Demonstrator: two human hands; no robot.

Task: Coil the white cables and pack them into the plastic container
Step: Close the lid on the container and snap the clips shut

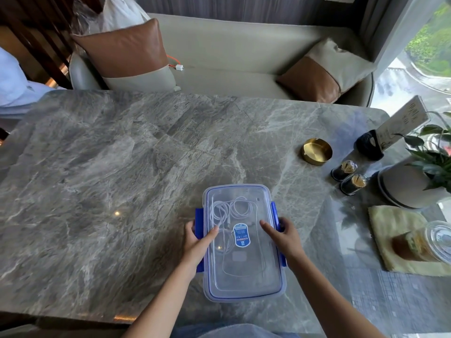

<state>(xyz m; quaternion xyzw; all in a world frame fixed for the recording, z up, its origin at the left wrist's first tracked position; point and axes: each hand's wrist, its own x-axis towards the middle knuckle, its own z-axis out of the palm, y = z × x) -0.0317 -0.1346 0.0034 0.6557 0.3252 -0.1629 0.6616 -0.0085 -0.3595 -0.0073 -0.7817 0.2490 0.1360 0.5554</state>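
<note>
my left hand (195, 242) and right hand (284, 236) clasp plastic container (244, 298) sides, thumbs on lid (246, 269), white cables (231, 208) inside. best press both blue clips (199, 215) down evenly till snug.

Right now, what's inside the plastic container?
Coiled white cables show through the clear lid of the plastic container. The blue label, left hand and right hand hide parts of the inside.

The container (244, 242) sits on the table's (122, 167) near edge, cables (230, 209) inside; ashtray (316, 151) and 2 toothpick jars (344, 170) far right.
</note>
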